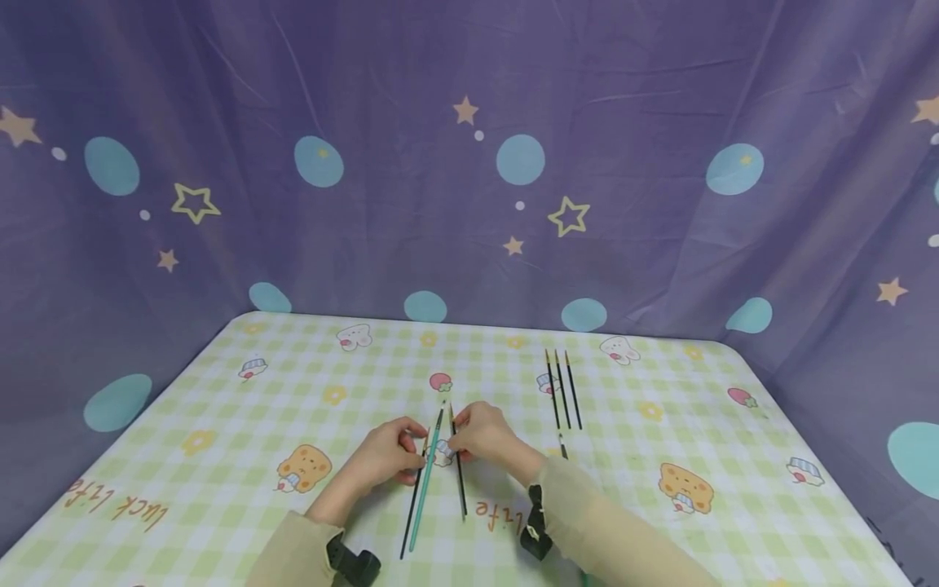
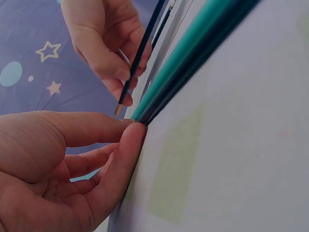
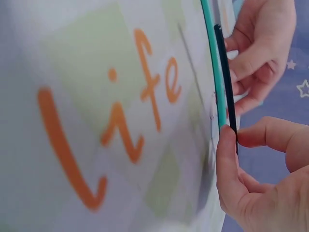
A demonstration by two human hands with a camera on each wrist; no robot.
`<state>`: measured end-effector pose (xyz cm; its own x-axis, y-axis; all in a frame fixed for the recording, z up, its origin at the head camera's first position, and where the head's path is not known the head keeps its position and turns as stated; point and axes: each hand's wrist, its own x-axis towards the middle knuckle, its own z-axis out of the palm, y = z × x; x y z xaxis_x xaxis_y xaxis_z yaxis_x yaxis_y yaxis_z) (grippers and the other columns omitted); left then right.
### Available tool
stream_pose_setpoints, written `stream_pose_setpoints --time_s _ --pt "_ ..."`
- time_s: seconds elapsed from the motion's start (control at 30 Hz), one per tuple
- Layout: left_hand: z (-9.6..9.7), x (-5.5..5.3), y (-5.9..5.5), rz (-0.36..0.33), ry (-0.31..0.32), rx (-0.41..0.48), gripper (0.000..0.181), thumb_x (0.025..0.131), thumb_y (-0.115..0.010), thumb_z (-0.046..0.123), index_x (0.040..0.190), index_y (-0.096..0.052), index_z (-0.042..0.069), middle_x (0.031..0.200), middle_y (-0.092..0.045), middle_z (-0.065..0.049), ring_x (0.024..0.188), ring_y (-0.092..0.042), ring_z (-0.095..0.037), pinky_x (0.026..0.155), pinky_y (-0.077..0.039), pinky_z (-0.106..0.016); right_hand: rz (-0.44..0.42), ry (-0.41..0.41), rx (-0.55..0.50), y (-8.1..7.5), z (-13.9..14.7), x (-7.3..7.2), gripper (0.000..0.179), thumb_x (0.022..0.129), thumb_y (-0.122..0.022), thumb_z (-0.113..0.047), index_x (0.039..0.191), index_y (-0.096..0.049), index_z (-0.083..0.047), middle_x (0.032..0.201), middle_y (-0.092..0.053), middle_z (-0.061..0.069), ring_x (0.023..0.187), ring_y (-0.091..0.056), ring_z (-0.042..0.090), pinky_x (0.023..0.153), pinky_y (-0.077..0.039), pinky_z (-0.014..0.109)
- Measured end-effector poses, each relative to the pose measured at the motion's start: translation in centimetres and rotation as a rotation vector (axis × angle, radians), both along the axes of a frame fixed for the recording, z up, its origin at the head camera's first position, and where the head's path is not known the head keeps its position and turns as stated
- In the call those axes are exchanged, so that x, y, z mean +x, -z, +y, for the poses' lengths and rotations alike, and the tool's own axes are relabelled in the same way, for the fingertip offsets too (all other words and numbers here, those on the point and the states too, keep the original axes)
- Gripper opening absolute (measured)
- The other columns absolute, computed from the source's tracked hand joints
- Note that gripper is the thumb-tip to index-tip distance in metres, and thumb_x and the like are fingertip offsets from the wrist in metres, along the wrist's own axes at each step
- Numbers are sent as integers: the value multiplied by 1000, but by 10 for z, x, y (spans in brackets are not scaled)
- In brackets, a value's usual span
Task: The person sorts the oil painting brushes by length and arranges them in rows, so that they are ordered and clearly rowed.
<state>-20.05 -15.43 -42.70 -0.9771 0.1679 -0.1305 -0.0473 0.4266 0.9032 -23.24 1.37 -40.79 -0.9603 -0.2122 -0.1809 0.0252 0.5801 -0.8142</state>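
Note:
Near the middle of the table, my left hand point(image 1: 389, 452) pinches a thin black paintbrush point(image 1: 410, 518) between thumb and index finger. A teal paintbrush point(image 1: 421, 509) lies close alongside it; in the left wrist view the teal handle point(image 2: 181, 53) runs right up to those fingertips, and whether they also grip it I cannot tell. To the right, my right hand point(image 1: 480, 432) pinches another black paintbrush point(image 1: 460, 485), its bristles pointing away from me. The right wrist view shows that black handle point(image 3: 225, 72) between thumb and finger, slightly off the cloth.
Three black paintbrushes point(image 1: 563, 395) lie side by side at the back right. Another brush point(image 1: 562, 447) pokes out from under my right sleeve. A checked, printed cloth point(image 1: 242, 440) covers the table, and a purple curtain point(image 1: 411, 98) hangs behind it.

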Motion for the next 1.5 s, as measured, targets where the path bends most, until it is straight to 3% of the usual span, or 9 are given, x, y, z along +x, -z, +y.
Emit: stream_pose_setpoints --time_s 0.23,0.63,1.07,1.27,1.5 --pt "1 0 0 -3 -14 -10 34 74 -66 -5 106 -56 -2 72 -46 -8 47 -54 -14 48 -55 -30 10 -5 -23 -9 20 -8 29 70 -66 -1 98 -61 4 68 -64 6 49 -60 13 51 -54 24" --pt "1 1 -1 1 -8 2 34 74 -66 -5 106 -55 -3 73 -45 -8 47 -53 -15 48 -55 -31 -29 112 -83 -19 60 -26 30 74 -64 -1 103 -61 2 77 -64 10 53 -59 13 58 -57 28" --pt "-1 1 1 1 2 15 35 74 -67 -4 107 -55 -3 73 -45 -8 48 -53 -15 47 -54 -32 -16 209 -52 -26 108 -44 27 78 -61 -5 105 -60 2 88 -62 14 62 -63 16 65 -57 33" --pt "-2 0 2 -6 2 16 34 74 -66 -4 106 -55 -3 73 -45 -8 48 -53 -15 47 -54 -30 -2 245 -30 -27 127 -50 28 81 -62 -7 106 -60 4 99 -62 19 68 -64 17 65 -57 29" --pt "-1 1 1 -1 2 22 35 74 -67 -4 107 -55 -3 73 -45 -8 48 -53 -15 48 -54 -32 25 273 -50 -24 145 -56 30 80 -59 -6 108 -59 5 90 -62 14 63 -61 12 63 -57 30"
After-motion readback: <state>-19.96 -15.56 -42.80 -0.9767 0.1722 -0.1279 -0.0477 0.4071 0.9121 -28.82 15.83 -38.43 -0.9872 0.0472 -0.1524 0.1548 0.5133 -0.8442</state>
